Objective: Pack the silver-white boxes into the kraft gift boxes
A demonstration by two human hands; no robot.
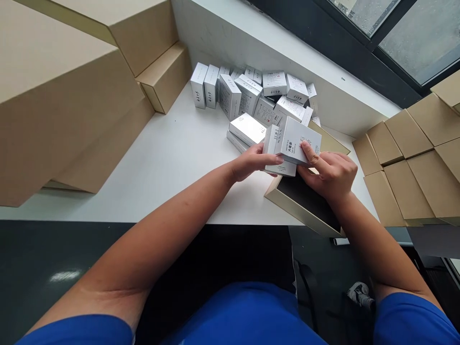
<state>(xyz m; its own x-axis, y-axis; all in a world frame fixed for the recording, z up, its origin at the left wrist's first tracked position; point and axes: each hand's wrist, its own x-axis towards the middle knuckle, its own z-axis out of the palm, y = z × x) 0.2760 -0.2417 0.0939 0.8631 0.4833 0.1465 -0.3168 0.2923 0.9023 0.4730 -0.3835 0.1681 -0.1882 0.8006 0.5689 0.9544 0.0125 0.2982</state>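
My right hand [332,173] is closed around a small white printed box [297,140], thumb on its face. My left hand [251,162] grips another small white box [276,149] just to the left, with its fingers wrapped along the side. Both boxes are held together over an open beige tray box with a dark inside [305,203] at the table's front edge. A flat white box [247,129] lies just behind my left hand.
A heap of several small white boxes [251,91] lies at the back of the white table [172,158]. Big beige cartons [61,96] are stacked on the left. Flat beige lids [409,158] are piled at the right. A window sill runs behind.
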